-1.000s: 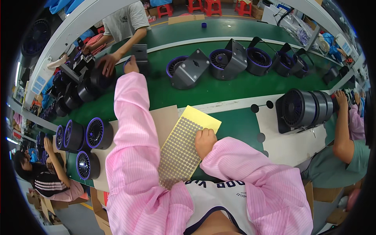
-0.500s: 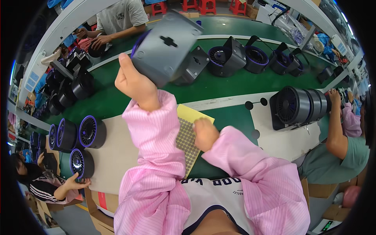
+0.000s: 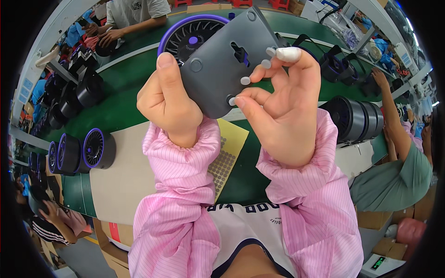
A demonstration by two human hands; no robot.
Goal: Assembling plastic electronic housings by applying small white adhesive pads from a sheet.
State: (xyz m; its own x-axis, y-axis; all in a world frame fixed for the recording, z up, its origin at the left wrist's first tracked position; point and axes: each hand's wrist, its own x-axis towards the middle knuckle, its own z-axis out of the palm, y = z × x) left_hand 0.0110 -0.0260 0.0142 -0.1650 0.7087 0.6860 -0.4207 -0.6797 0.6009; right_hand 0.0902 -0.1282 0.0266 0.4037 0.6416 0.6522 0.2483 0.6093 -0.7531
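Note:
Raised over the table, a small fan with a purple-rimmed round grille (image 3: 192, 41) has its grey mounting plate (image 3: 220, 69) tilted toward me. My left hand (image 3: 169, 99) grips the plate's lower left edge, thumb on top. Round pads sit at two of the plate's corners, and a cross-shaped slot is cut in its middle. My right hand (image 3: 287, 97) carries small grey round pads (image 3: 245, 81) on its fingertips; the thumb presses one at the plate's lower corner. One finger wears a white cover (image 3: 288, 54). Beneath my arms lies a yellow sheet (image 3: 232, 143) of round pads.
Several fans (image 3: 99, 148) stand at the left on a beige board (image 3: 125, 176). More stand at the right (image 3: 345, 120) beside a co-worker in green (image 3: 389, 176). A green bench (image 3: 120, 111) with further fans runs across. Other people work at the far side and left.
My right hand has risen from the yellow sheet to the plate, bringing round pads. The fan has turned so its grille shows. At the left, a co-worker has taken a fan off the table.

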